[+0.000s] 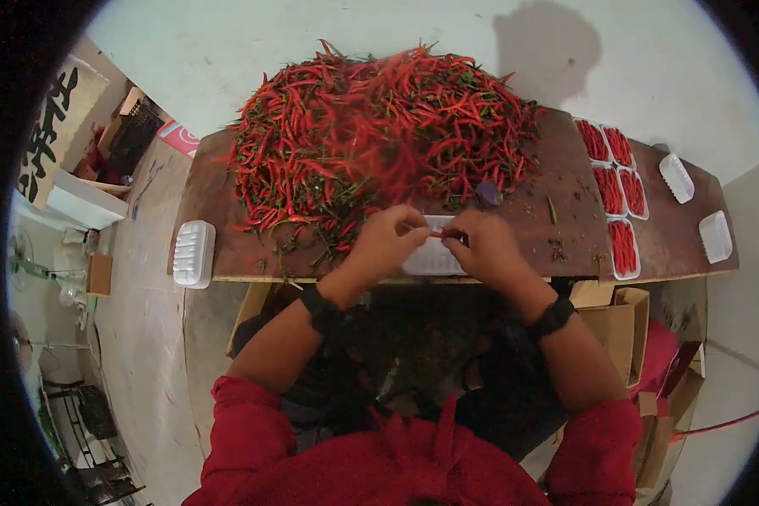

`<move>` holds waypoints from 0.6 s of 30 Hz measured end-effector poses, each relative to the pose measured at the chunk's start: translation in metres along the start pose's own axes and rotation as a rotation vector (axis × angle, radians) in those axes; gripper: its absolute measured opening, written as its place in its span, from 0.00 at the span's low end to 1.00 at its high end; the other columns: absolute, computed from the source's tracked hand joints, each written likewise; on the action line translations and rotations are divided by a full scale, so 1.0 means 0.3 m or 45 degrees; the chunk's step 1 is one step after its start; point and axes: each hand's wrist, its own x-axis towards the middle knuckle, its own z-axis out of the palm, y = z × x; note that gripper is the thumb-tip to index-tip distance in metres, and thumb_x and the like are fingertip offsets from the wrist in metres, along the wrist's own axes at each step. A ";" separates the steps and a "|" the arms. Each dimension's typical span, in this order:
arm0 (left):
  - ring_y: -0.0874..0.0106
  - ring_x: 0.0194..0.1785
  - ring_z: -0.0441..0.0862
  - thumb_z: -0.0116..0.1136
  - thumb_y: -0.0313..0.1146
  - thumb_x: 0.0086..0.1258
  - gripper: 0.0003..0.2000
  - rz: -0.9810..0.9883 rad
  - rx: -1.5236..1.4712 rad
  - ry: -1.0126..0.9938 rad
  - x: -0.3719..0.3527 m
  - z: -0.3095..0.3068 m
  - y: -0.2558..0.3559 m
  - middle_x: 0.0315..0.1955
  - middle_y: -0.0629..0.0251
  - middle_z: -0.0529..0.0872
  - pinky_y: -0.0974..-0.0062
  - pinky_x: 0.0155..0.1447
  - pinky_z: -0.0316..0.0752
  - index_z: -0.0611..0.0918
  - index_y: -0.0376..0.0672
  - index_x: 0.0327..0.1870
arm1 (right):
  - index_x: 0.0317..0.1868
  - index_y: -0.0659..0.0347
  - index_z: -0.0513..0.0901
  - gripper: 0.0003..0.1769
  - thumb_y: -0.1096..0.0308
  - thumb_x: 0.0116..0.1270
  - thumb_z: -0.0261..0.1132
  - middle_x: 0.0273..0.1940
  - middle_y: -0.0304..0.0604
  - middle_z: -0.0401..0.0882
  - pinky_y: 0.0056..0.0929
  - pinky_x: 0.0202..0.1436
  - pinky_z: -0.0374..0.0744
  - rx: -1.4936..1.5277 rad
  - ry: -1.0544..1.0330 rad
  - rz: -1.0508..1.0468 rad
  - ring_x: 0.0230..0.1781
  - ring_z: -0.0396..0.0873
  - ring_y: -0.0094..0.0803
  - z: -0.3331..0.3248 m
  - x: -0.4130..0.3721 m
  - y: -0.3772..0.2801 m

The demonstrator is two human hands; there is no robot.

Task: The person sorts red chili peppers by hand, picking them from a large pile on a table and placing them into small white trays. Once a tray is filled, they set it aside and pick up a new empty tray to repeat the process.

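Over a white foam tray at the table's front edge, my two hands meet with pinched fingers. Between the fingertips runs a thin red chili pepper. My left hand is closed on one end of it, and my right hand is closed around the other end. The fingers hide most of the tray's inside. Just beyond lies a large heap of red chilies with green stems. A small purple-grey object sits past my right hand.
Several white trays filled with chilies stand on the right. Two white trays lie farther right. Stacked white trays stand at the left edge. A green chili lies among scraps. Cardboard boxes are below the table at right.
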 end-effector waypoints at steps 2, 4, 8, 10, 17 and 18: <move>0.67 0.37 0.81 0.60 0.31 0.60 0.08 0.208 0.224 0.041 0.004 0.004 0.008 0.34 0.60 0.83 0.71 0.39 0.75 0.78 0.37 0.34 | 0.35 0.56 0.84 0.09 0.62 0.57 0.63 0.34 0.51 0.79 0.47 0.41 0.75 -0.044 -0.007 0.048 0.37 0.78 0.52 -0.004 0.008 0.009; 0.63 0.38 0.80 0.60 0.31 0.58 0.08 0.417 0.447 0.085 0.013 0.011 0.007 0.33 0.59 0.82 0.67 0.41 0.74 0.79 0.37 0.34 | 0.35 0.55 0.84 0.10 0.62 0.57 0.63 0.34 0.51 0.79 0.47 0.41 0.76 -0.126 -0.074 0.031 0.37 0.78 0.52 -0.012 0.016 0.010; 0.55 0.40 0.77 0.59 0.30 0.58 0.07 0.647 0.680 0.071 0.032 0.022 0.001 0.32 0.55 0.80 0.62 0.45 0.72 0.80 0.38 0.35 | 0.35 0.56 0.84 0.10 0.61 0.57 0.63 0.34 0.51 0.80 0.47 0.41 0.76 -0.153 -0.086 0.027 0.37 0.78 0.51 -0.008 0.024 0.031; 0.54 0.40 0.76 0.59 0.30 0.58 0.07 0.649 0.782 0.088 0.041 0.026 -0.010 0.31 0.56 0.79 0.61 0.45 0.71 0.80 0.39 0.34 | 0.36 0.57 0.83 0.10 0.66 0.52 0.68 0.33 0.45 0.80 0.41 0.40 0.76 -0.177 -0.011 0.146 0.36 0.79 0.45 -0.010 0.024 0.044; 0.57 0.45 0.73 0.60 0.29 0.56 0.07 0.564 0.889 0.143 0.055 0.033 -0.039 0.36 0.59 0.76 0.60 0.47 0.68 0.78 0.40 0.34 | 0.38 0.56 0.81 0.13 0.67 0.49 0.69 0.37 0.45 0.75 0.40 0.44 0.76 -0.440 0.039 0.054 0.43 0.76 0.44 -0.021 0.007 0.091; 0.58 0.47 0.73 0.60 0.29 0.55 0.07 0.532 0.902 0.136 0.055 0.034 -0.041 0.37 0.59 0.75 0.60 0.48 0.67 0.78 0.41 0.34 | 0.37 0.56 0.81 0.13 0.68 0.48 0.69 0.37 0.45 0.75 0.41 0.45 0.76 -0.445 0.048 0.049 0.43 0.76 0.45 -0.016 0.008 0.094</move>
